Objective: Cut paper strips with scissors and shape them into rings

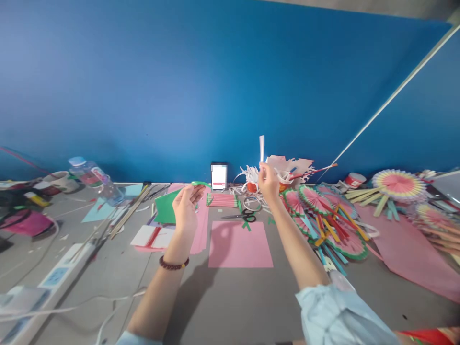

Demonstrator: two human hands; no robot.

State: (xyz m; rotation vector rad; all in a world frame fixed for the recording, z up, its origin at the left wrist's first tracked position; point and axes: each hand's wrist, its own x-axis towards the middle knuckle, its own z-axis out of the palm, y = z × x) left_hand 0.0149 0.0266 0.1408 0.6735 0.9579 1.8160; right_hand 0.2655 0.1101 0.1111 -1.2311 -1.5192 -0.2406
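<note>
My left hand (187, 205) is raised over the table's left middle, its fingers closed on a thin green paper strip (201, 184). Pinched upright in my right hand (268, 182) is a narrow white strip (262, 147). Between the hands, farther back, lies a pleated pink paper with green edges (223, 200). Black-handled scissors (239, 217) rest in front of it, beside small green paper scraps (246, 226). A pink paper sheet (240, 247) lies flat nearer me. Green paper (167, 209) is just left of my left hand.
A phone (219, 177) stands against the blue wall. Finished paper fans (334, 206) crowd the right side, near a large pink sheet (413, 251). To the left are a plastic bottle (95, 177), thin sticks (131, 211) and a power strip (53, 282) with cables.
</note>
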